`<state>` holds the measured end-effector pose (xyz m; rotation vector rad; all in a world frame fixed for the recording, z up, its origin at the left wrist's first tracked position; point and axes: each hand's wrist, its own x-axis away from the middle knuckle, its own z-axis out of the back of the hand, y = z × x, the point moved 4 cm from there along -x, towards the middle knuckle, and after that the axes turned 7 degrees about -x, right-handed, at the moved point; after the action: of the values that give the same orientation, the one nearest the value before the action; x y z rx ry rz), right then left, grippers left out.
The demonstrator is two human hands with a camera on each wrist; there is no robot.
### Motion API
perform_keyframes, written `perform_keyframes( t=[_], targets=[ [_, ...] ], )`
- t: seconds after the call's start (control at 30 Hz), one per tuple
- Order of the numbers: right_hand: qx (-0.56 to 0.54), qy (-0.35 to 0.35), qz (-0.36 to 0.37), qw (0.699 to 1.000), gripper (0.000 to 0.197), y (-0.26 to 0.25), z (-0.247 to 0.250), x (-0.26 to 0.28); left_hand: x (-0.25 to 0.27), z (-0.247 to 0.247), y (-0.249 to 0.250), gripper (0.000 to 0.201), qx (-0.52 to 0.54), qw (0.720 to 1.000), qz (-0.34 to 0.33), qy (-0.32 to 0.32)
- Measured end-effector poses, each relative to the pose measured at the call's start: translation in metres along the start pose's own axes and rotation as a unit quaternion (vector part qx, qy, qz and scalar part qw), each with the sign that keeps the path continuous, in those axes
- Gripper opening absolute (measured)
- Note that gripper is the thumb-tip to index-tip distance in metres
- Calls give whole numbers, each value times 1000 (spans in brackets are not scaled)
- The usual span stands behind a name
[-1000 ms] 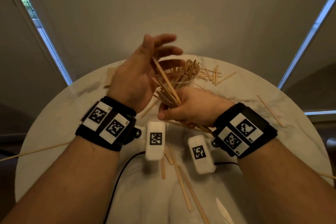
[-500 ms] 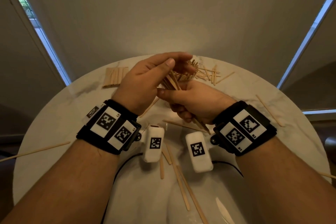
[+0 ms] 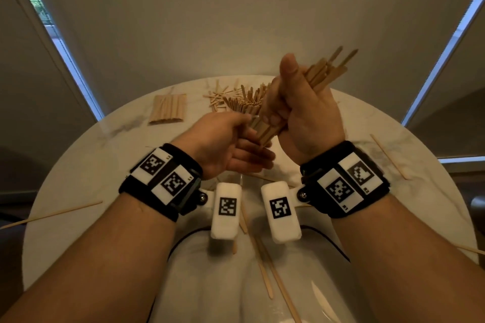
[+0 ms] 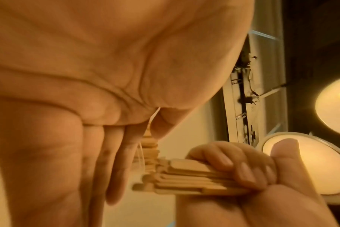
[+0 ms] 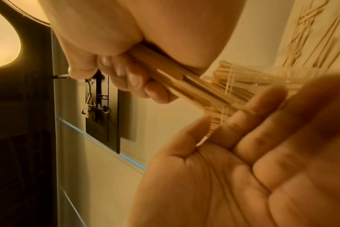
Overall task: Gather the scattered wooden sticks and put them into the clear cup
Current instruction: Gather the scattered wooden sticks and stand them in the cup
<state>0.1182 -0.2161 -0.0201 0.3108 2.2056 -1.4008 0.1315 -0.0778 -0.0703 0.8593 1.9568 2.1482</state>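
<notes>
My right hand [image 3: 286,94] is raised above the round white table [image 3: 91,165], its fingers wrapped round a thick bundle of wooden sticks [image 3: 325,73] that tilts up to the right. The same bundle shows in the left wrist view [image 4: 184,176] and the right wrist view [image 5: 184,83]. Under the bundle's lower ends lies my left hand [image 3: 244,147], palm up and fingers straight, holding nothing. Just behind both hands stands the clear cup [image 5: 233,86], crammed with sticks [image 3: 244,105]; its body is mostly hidden in the head view.
A neat stack of sticks [image 3: 168,109] lies at the back left, with loose sticks [image 3: 217,98] scattered beside the cup. Single sticks lie at the right [image 3: 388,155], across the left edge [image 3: 52,215] and near the front edge [image 3: 265,278].
My right hand has turned upright and lifted the bundle up and to the right. My left hand has dropped from on top of the bundle to below it, palm now up.
</notes>
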Motion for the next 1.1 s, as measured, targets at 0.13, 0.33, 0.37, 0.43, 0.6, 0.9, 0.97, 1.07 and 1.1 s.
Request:
perform_keyframes(
  t=[0.13,0.33,0.37,0.43,0.6,0.9,0.97,1.07,1.1],
  targets=[
    [74,-31,-61,995,40,14,-2,4,2,-5,5,58,113,991,-25,-62],
    [105,-102,-156,977,30,20,-5,7,12,18,22,59,-17,988,-117,96],
    [123,-122,-197,965,28,24,-4,9,16,24,29,52,-10,976,-166,142],
    [161,-160,-277,934,26,32,-4,15,22,28,41,40,12,949,-271,159],
    [207,-226,-367,878,32,43,-6,25,27,1,47,32,-12,927,-375,28],
    [125,-227,-323,910,32,40,-7,19,21,29,44,33,226,876,-386,182],
    [158,-208,-282,923,29,36,-3,14,21,36,43,33,255,863,-375,224],
    [206,-173,-234,934,25,30,1,6,20,36,44,33,169,880,-351,273],
    [213,-164,-231,935,26,29,2,3,20,36,46,32,92,893,-331,290]
  ],
)
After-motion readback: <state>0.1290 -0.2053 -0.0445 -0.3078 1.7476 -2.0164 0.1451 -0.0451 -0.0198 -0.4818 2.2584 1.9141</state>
